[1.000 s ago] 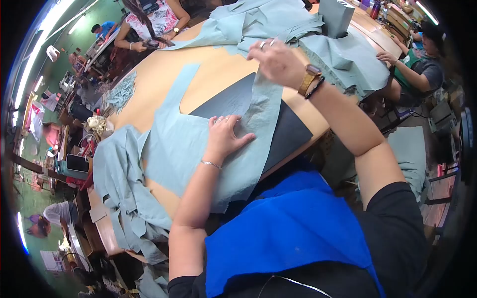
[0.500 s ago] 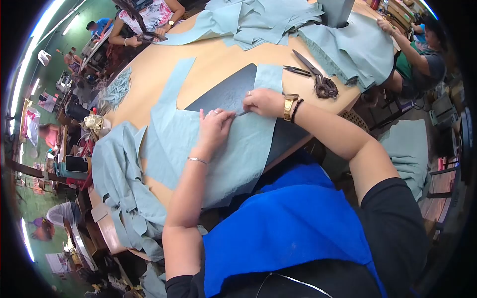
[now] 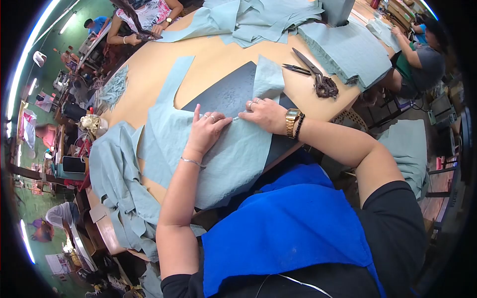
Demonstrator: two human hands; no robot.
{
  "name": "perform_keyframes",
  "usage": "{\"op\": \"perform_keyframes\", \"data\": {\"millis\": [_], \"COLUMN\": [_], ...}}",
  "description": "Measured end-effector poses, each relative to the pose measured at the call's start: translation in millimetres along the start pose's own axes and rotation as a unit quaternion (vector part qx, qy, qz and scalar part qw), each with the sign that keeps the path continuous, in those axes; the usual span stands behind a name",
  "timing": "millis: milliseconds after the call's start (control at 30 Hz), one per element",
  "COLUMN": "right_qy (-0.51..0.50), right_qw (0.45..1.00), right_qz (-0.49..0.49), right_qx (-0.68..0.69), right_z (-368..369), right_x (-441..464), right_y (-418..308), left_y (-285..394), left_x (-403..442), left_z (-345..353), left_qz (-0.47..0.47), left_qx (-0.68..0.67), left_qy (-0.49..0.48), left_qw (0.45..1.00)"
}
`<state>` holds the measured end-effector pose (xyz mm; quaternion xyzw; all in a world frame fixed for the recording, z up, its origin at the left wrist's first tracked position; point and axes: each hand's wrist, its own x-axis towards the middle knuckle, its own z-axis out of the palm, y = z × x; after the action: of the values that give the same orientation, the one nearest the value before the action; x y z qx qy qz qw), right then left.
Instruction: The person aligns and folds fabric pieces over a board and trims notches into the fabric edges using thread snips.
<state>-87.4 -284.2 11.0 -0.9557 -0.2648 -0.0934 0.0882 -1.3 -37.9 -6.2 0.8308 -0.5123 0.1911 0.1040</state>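
A light blue-green fabric piece (image 3: 238,159) with a long strap (image 3: 177,74) lies over a dark grey board (image 3: 223,92) on the table. My left hand (image 3: 204,130) pinches the fabric's upper edge between thumb and forefinger, its other fingers raised. Close beside it, my right hand (image 3: 266,115) pinches the same edge, thumb and fingertips pressed together. A small stretch of edge shows between my fingertips, too small to make out in detail. Behind my right hand, the fabric's right strap (image 3: 268,77) stands up in a bend.
Large scissors (image 3: 318,77) and small thread snips (image 3: 297,69) lie beyond my right hand. Fabric stacks (image 3: 348,52) fill the far side, and crumpled fabric (image 3: 121,174) hangs over the left edge. A co-worker (image 3: 144,20) sits across, another (image 3: 422,59) at the right.
Both hands have moved slightly toward me along the fabric edge, and the right strap has bent upward. At the right, the co-worker has lifted a fabric piece off the stack.
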Motion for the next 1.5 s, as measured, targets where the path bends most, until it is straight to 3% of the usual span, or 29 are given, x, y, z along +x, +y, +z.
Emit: {"op": "perform_keyframes", "data": {"millis": [100, 200, 300, 500, 800, 1100, 1233, 1300, 1433, 1500], "right_qy": [0.059, 0.027, 0.085, -0.010, -0.058, -0.174, -0.145, -0.119, -0.026, 0.028], "right_qw": [0.992, 0.995, 0.990, 0.999, 0.997, 0.974, 0.986, 0.991, 0.986, 0.979], "right_qz": [-0.038, 0.005, -0.020, 0.013, 0.048, 0.137, 0.083, 0.056, 0.146, 0.140], "right_qx": [-0.106, -0.092, -0.111, -0.027, -0.016, -0.046, -0.028, -0.028, 0.077, 0.143], "right_z": [9.6, 8.7, 15.4, 8.6, 1.8, -1.2, -9.3, -23.3, -32.1, -22.2], "right_x": [2.4, 3.5, 4.4, 12.9, 25.2, 60.4, 38.1, 18.5, -19.7, -33.2], "right_y": [-5.7, -21.5, -20.7, -26.4, -41.0, -55.7, -40.0, -29.4, -24.5, -16.4], "left_y": [0.2, -0.7, -2.4, -35.4, -39.1, -38.4, -36.1, -39.7, -66.3, -73.6], "left_x": [-0.5, -1.2, -1.6, -17.2, -19.3, -20.2, -19.3, -20.4, -39.6, -66.4], "left_z": [0.3, -0.2, -1.7, -4.8, -6.7, -3.6, -8.9, -8.6, -16.6, -25.0], "left_qz": [-0.002, 0.001, -0.010, -0.028, -0.057, -0.080, -0.084, -0.138, -0.235, -0.228], "left_qx": [-0.004, -0.006, -0.026, -0.004, -0.004, 0.019, 0.002, -0.072, -0.208, -0.135], "left_qy": [0.002, 0.007, 0.008, 0.024, 0.023, 0.024, 0.008, 0.062, 0.121, 0.044], "left_qw": [1.000, 1.000, 1.000, 0.999, 0.998, 0.996, 0.996, 0.986, 0.942, 0.963]}}
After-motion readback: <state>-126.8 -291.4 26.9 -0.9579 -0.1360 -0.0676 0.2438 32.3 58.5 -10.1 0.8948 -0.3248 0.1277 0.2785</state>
